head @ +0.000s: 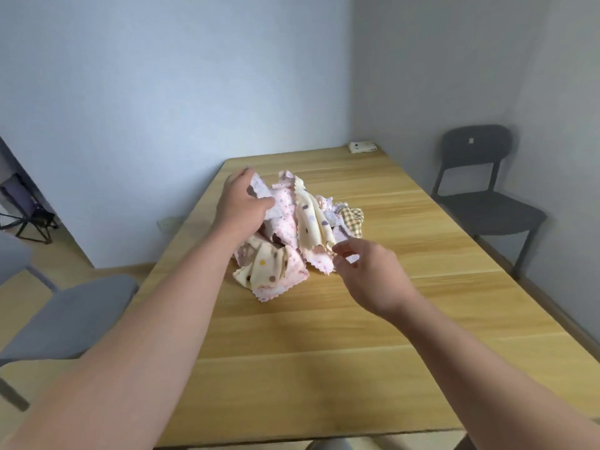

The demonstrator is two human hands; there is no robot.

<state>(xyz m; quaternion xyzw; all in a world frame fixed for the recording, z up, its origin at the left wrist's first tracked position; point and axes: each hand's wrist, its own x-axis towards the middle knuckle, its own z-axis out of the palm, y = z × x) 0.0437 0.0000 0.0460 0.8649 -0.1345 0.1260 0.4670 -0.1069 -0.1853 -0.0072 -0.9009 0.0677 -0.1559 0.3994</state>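
A heap of small patterned cloths (292,235) with zigzag-cut edges lies in the middle of the wooden table (324,336). The cloths are pink floral, cream with dots, pale lilac and yellow check. My left hand (242,203) is at the heap's far left and grips a pale lilac dotted cloth (261,190), thumb over its edge. My right hand (367,271) is at the heap's near right side, and its thumb and fingers pinch the edge of a pink floral cloth (319,263).
A small folded cloth stack (362,146) sits at the table's far right corner. A dark grey chair (483,203) stands to the right, another grey chair (65,316) at the left. Walls close in behind the table. A folded stand (29,216) leans at far left.
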